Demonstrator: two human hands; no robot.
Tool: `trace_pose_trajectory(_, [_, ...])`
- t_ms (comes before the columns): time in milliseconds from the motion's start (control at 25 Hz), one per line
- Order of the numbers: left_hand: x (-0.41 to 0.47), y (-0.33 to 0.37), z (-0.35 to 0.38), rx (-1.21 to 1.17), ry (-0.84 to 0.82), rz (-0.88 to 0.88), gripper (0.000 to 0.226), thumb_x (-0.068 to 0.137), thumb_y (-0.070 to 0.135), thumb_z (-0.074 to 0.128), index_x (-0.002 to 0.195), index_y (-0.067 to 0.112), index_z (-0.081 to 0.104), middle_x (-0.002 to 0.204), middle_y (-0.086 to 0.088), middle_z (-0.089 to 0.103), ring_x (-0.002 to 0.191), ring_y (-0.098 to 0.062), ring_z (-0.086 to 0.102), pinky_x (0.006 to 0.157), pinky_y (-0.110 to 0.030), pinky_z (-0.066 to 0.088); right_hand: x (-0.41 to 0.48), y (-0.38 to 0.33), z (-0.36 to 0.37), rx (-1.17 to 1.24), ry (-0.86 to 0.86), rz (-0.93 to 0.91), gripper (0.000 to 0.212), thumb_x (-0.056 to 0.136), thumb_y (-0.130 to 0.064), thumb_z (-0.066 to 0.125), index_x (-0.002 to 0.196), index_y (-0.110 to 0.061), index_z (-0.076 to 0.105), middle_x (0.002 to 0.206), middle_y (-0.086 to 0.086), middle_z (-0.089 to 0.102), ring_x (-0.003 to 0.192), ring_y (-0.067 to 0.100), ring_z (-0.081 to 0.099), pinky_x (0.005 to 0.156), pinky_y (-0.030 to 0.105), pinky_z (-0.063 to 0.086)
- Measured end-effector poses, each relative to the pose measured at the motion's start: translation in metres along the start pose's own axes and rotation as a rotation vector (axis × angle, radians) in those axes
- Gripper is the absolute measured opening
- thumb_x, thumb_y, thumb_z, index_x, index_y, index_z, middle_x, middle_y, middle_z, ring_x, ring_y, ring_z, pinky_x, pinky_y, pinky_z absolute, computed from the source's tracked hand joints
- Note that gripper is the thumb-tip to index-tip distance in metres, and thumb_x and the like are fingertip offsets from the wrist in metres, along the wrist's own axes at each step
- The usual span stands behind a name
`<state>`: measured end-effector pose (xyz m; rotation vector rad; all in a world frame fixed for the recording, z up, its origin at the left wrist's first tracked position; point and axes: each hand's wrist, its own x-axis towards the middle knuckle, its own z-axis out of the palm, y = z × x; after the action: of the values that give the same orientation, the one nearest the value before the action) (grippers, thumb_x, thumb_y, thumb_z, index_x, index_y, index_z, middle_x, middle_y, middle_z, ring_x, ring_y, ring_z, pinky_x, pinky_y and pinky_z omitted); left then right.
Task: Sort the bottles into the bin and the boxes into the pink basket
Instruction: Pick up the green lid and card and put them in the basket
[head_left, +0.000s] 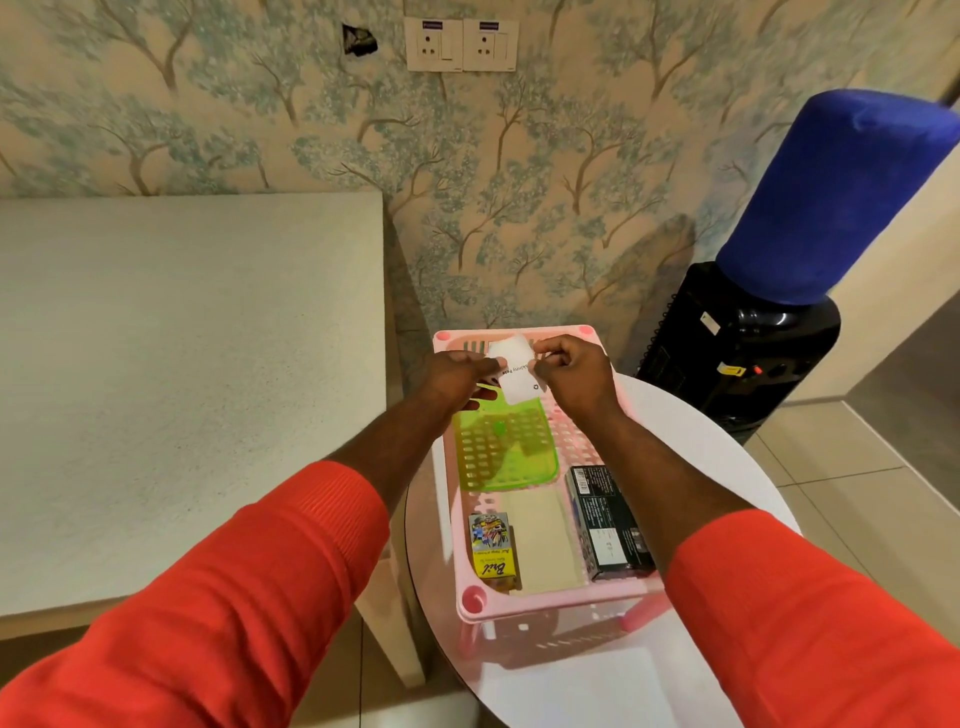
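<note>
The pink basket stands on a round white table. Inside it lie a green perforated bin, a yellow box with a colourful picture, a flat cream box and a black box. Above the basket's far end, my left hand and my right hand both pinch a small white box with dark print, held tilted over the green bin. No bottle is visible.
A large speckled white table fills the left side, close to the round white table. A black water dispenser with a blue-covered jug stands at the right against the wallpapered wall. Tiled floor lies at the right.
</note>
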<state>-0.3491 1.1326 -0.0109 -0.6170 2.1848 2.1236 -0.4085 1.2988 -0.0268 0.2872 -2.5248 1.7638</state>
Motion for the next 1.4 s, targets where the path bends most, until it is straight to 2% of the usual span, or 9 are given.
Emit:
trace_pose_trajectory(160, [0.008,-0.007,0.001,-0.008,0.026,0.000,0.027,0.091,0.027,0.073,0.107,0.005,0.069,0.102,-0.016,0.075,0.069,-0.018,0.066,0.062,-0.025,0.045,0.002,0.018,-0.008,-0.107,0.082,0.058,0.017,0.082,-0.005,0.068,0.095,-0.015,0.073,0.073,-0.004,0.066,0.070,0.016,0.062,0.072,0.029,0.048])
trace_pose_trajectory(320, [0.020,-0.016,0.005,-0.020,0.036,-0.015,0.041,0.090,0.024,0.075,0.123,0.002,0.065,0.112,-0.019,0.074,0.074,-0.021,0.068,0.062,-0.026,0.047,0.006,0.044,-0.024,-0.485,0.143,0.178,0.029,0.082,-0.008,0.064,0.108,-0.016,0.073,0.107,0.012,0.075,0.099,0.032,0.068,0.084,0.031,0.050])
trace_pose_trajectory(520, [0.032,-0.028,0.016,-0.031,0.022,-0.048,0.049,0.089,0.020,0.077,0.129,-0.003,0.060,0.113,-0.021,0.074,0.073,-0.024,0.069,0.061,-0.027,0.047,0.008,0.071,-0.027,-0.843,-0.075,0.107,0.030,0.083,-0.004,0.063,0.112,-0.002,0.066,0.112,0.022,0.070,0.103,0.042,0.066,0.085,0.040,0.054])
trace_pose_trajectory(800, [0.040,-0.029,0.025,-0.037,-0.023,-0.052,0.050,0.088,0.019,0.077,0.129,-0.003,0.059,0.112,-0.021,0.074,0.072,-0.024,0.070,0.057,-0.025,0.048,0.005,0.087,-0.030,-1.014,-0.215,0.165,0.025,0.086,-0.009,0.065,0.110,-0.002,0.065,0.112,0.021,0.069,0.100,0.039,0.068,0.080,0.039,0.054])
trace_pose_trajectory(920, [0.040,-0.025,0.028,-0.035,-0.039,-0.050,0.047,0.089,0.020,0.077,0.127,-0.002,0.061,0.106,-0.018,0.074,0.070,-0.022,0.070,0.056,-0.024,0.049,0.012,0.078,-0.030,-0.897,-0.136,0.094,0.023,0.087,-0.010,0.064,0.109,-0.004,0.067,0.111,0.020,0.071,0.101,0.040,0.067,0.082,0.037,0.052])
trace_pose_trajectory(1080, [0.041,-0.017,0.036,-0.041,-0.037,-0.041,0.044,0.089,0.020,0.077,0.122,-0.004,0.062,0.097,-0.015,0.073,0.067,-0.022,0.070,0.052,-0.023,0.047,0.019,0.050,-0.024,-0.230,-0.215,0.014,0.045,0.083,-0.002,0.073,0.125,-0.011,0.062,0.119,0.012,0.069,0.102,0.025,0.066,0.084,0.024,0.054])
trace_pose_trajectory(1200, [0.043,-0.009,0.042,-0.035,-0.049,-0.016,0.037,0.088,0.021,0.077,0.116,0.002,0.064,0.099,-0.016,0.075,0.067,-0.022,0.070,0.054,-0.023,0.046,0.020,0.035,-0.024,-0.299,-0.248,-0.252,0.056,0.078,-0.011,0.081,0.130,-0.013,0.061,0.122,0.000,0.063,0.106,0.014,0.060,0.086,0.023,0.051])
trace_pose_trajectory(1320, [0.046,-0.005,0.046,-0.041,-0.054,-0.020,0.028,0.088,0.021,0.077,0.108,0.003,0.068,0.093,-0.013,0.074,0.067,-0.020,0.070,0.058,-0.024,0.047,0.027,0.031,-0.023,-0.429,-0.196,-0.405,0.026,0.081,-0.020,0.078,0.106,-0.015,0.072,0.099,-0.003,0.063,0.093,0.015,0.060,0.081,0.032,0.051])
trace_pose_trajectory(1400, [0.050,-0.004,0.049,-0.057,-0.035,-0.034,0.029,0.090,0.019,0.074,0.112,0.000,0.069,0.096,-0.013,0.074,0.071,-0.021,0.070,0.063,-0.026,0.050,0.035,0.034,-0.025,-0.486,-0.147,-0.361,0.015,0.084,-0.025,0.075,0.096,-0.017,0.074,0.094,-0.002,0.066,0.087,0.016,0.063,0.078,0.033,0.051])
